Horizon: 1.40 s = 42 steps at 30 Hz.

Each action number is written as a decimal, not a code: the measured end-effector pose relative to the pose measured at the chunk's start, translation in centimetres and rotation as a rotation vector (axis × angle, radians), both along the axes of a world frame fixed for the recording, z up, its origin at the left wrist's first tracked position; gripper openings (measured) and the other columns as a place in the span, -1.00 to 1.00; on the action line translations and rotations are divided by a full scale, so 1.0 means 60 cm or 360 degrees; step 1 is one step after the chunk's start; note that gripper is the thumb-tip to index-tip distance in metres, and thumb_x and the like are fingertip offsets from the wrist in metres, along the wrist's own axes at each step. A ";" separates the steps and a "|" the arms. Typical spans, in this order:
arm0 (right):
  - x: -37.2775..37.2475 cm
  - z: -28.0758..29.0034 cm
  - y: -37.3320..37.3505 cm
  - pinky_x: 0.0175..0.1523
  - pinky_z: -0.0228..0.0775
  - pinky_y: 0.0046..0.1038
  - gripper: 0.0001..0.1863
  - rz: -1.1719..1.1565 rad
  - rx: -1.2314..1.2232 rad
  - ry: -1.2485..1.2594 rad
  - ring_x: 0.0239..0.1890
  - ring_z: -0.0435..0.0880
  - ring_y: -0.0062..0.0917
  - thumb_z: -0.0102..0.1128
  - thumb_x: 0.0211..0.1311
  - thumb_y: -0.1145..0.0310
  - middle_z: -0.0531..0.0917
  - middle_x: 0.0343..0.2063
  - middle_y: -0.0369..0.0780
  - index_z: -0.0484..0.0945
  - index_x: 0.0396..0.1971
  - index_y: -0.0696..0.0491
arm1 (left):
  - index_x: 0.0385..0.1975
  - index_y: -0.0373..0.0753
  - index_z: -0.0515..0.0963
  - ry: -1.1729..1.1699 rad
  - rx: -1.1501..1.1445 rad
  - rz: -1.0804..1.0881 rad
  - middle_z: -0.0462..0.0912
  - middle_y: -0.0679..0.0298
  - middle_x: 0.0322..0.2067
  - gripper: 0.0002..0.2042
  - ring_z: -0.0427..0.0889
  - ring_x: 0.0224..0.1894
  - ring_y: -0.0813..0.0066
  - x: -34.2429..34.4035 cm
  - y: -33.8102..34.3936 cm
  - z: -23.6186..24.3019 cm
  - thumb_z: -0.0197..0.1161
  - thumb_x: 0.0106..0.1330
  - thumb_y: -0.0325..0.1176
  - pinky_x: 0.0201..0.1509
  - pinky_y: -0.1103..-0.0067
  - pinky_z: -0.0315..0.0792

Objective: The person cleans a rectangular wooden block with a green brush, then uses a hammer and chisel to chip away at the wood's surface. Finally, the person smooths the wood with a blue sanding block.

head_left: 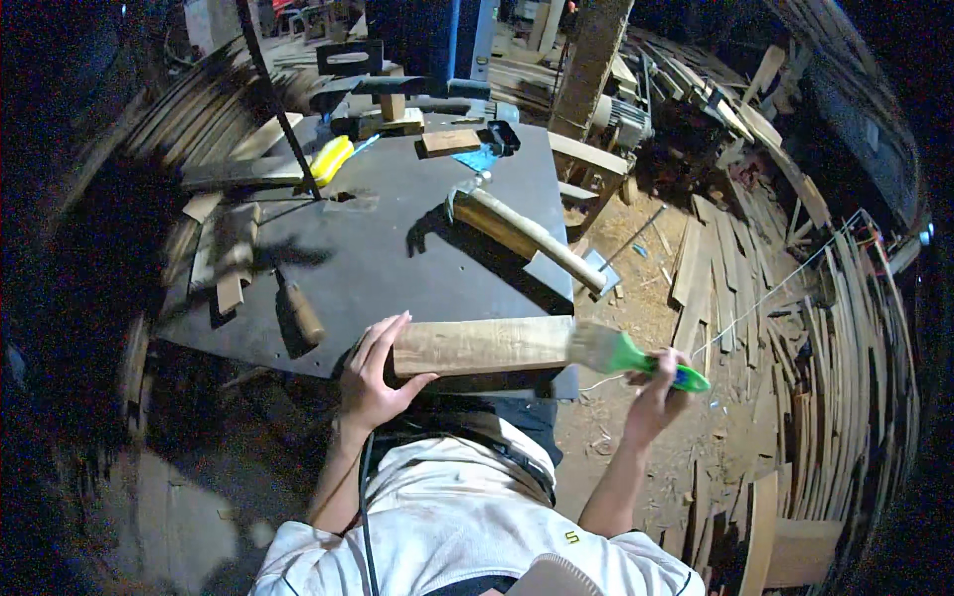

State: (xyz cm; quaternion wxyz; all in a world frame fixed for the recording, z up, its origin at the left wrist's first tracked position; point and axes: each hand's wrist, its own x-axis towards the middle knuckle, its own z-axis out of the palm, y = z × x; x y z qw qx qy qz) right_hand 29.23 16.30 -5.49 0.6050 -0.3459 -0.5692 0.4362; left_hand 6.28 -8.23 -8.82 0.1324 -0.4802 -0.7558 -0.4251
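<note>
bracing the wooden block, the left hand is clasping its nearest end, seemingly for steadiness; the right hand is gripping a green-handled brush opposite.

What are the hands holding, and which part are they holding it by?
The right fingers hold the brush by its green handle; the left fingers hold the block at its left end.

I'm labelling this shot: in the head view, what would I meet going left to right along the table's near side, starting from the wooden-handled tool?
By their middles: wooden-handled tool → left hand → wooden block → brush bristles → right hand.
</note>
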 end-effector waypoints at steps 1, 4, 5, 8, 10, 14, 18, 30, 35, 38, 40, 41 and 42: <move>0.011 0.000 0.007 -0.55 0.31 -0.59 -0.70 -0.0095 0.0022 0.0017 -0.65 0.50 -0.65 0.08 0.42 0.16 0.52 -0.65 -0.30 0.50 -0.40 0.09 | 0.20 -0.29 0.41 -0.0010 0.0014 -0.0004 0.56 0.02 0.08 -0.24 0.56 0.11 0.04 0.001 0.001 0.000 0.57 -0.01 -0.14 0.21 0.30 0.45; -0.010 0.008 -0.036 -0.53 0.39 -0.55 -0.65 0.0055 0.0076 0.0050 -0.65 0.54 -0.59 0.01 0.45 0.13 0.53 -0.60 -0.26 0.48 -0.40 0.12 | 0.21 -0.29 0.41 -0.0015 0.0021 -0.0027 0.56 0.03 0.08 -0.24 0.56 0.11 0.05 0.003 0.001 0.000 0.57 -0.02 -0.14 0.20 0.30 0.45; -0.023 0.002 -0.053 -0.53 0.41 -0.54 -0.63 0.0256 0.0114 0.0097 -0.65 0.56 -0.57 -0.01 0.46 0.12 0.53 -0.58 -0.25 0.47 -0.40 0.13 | 0.21 -0.29 0.41 -0.0016 0.0020 -0.0031 0.56 0.03 0.08 -0.24 0.56 0.10 0.05 0.002 0.003 -0.001 0.57 -0.02 -0.14 0.20 0.30 0.45; -0.034 -0.021 -0.072 -0.55 0.42 -0.54 -0.68 0.0552 0.0053 -0.0206 -0.56 0.60 -0.58 0.02 0.43 0.15 0.54 -0.54 -0.26 0.48 -0.37 0.12 | 0.21 -0.29 0.40 0.0002 0.0019 -0.0043 0.56 0.03 0.08 -0.23 0.56 0.10 0.05 -0.002 0.004 0.002 0.57 -0.02 -0.14 0.20 0.30 0.45; -0.028 -0.017 -0.054 -0.53 0.41 -0.56 -0.70 0.0429 -0.0046 -0.0098 -0.51 0.58 -0.62 0.03 0.43 0.14 0.54 -0.54 -0.30 0.48 -0.37 0.08 | 0.21 -0.29 0.41 0.0000 0.0015 -0.0038 0.56 0.04 0.08 -0.23 0.56 0.10 0.05 -0.002 0.001 0.004 0.57 -0.02 -0.14 0.19 0.30 0.46; 0.008 -0.005 0.001 -0.58 0.33 -0.58 -0.69 -0.0104 0.0084 0.0048 -0.61 0.51 -0.64 0.08 0.41 0.11 0.50 -0.57 -0.31 0.47 -0.41 0.05 | 0.10 -0.27 0.52 0.0002 0.0022 -0.0029 0.57 0.06 0.05 -0.37 0.58 0.07 0.06 0.000 0.000 0.006 0.52 0.03 -0.11 0.16 0.30 0.48; -0.004 -0.016 -0.060 -0.54 0.28 -0.59 -0.66 0.0114 0.0126 0.0124 -0.63 0.46 -0.66 0.08 0.40 0.10 0.50 -0.56 -0.30 0.49 -0.41 0.09 | -0.09 -0.28 0.63 0.0083 0.0073 -0.0067 0.63 0.08 -0.07 -0.48 0.62 0.00 0.08 -0.009 -0.002 -0.007 0.37 0.16 0.07 0.14 0.27 0.48; -0.018 -0.024 -0.031 -0.51 0.40 -0.55 -0.67 0.0115 0.0200 0.0123 -0.64 0.55 -0.58 0.08 0.42 0.13 0.51 -0.52 -0.27 0.47 -0.38 0.12 | -0.33 -0.29 0.71 -0.0430 0.0345 0.0107 0.76 0.15 -0.28 -0.65 0.72 -0.08 0.14 -0.034 0.033 -0.001 0.16 0.41 -0.10 0.25 0.20 0.40; -0.008 -0.006 -0.003 -0.50 0.39 -0.54 -0.65 -0.0085 0.0084 0.0045 -0.61 0.53 -0.60 0.06 0.43 0.11 0.54 -0.48 -0.27 0.48 -0.37 0.12 | -0.27 -0.31 0.69 -0.0390 0.0418 0.0022 0.75 0.11 -0.23 -0.56 0.70 -0.05 0.11 -0.032 0.027 -0.005 0.07 0.45 -0.01 0.23 0.22 0.41; 0.004 0.000 -0.016 -0.53 0.38 -0.54 -0.66 0.0005 0.0072 0.0158 -0.57 0.53 -0.59 0.06 0.43 0.10 0.52 -0.44 -0.26 0.48 -0.35 0.11 | -0.22 -0.32 0.66 -0.0247 0.0325 -0.0124 0.73 0.09 -0.21 -0.51 0.67 -0.01 0.09 -0.024 0.023 0.006 0.02 0.46 0.05 0.23 0.23 0.40; 0.013 -0.016 -0.029 -0.54 0.38 -0.55 -0.68 0.0275 0.0012 0.0227 -0.55 0.52 -0.59 0.06 0.43 0.12 0.50 -0.39 -0.26 0.48 -0.35 0.10 | -0.18 -0.31 0.65 -0.0120 0.0228 -0.0132 0.73 0.09 -0.22 -0.53 0.64 0.02 0.08 -0.025 0.024 0.003 0.01 0.47 0.03 0.25 0.23 0.37; 0.013 -0.029 -0.033 -0.54 0.39 -0.53 -0.69 0.0268 0.0004 0.0077 -0.55 0.49 -0.60 0.06 0.42 0.13 0.50 -0.38 -0.26 0.46 -0.36 0.09 | -0.18 -0.31 0.65 -0.0107 0.0223 -0.0114 0.73 0.08 -0.23 -0.55 0.65 0.00 0.07 -0.026 0.026 0.004 0.01 0.48 0.00 0.25 0.23 0.37; 0.010 -0.039 -0.032 -0.54 0.38 -0.54 -0.69 0.0217 0.0022 0.0054 -0.55 0.48 -0.61 0.05 0.43 0.14 0.50 -0.38 -0.26 0.46 -0.37 0.09 | -0.19 -0.31 0.65 -0.0094 0.0218 -0.0096 0.73 0.07 -0.25 -0.57 0.66 -0.01 0.07 -0.028 0.029 0.005 0.01 0.49 -0.04 0.25 0.22 0.38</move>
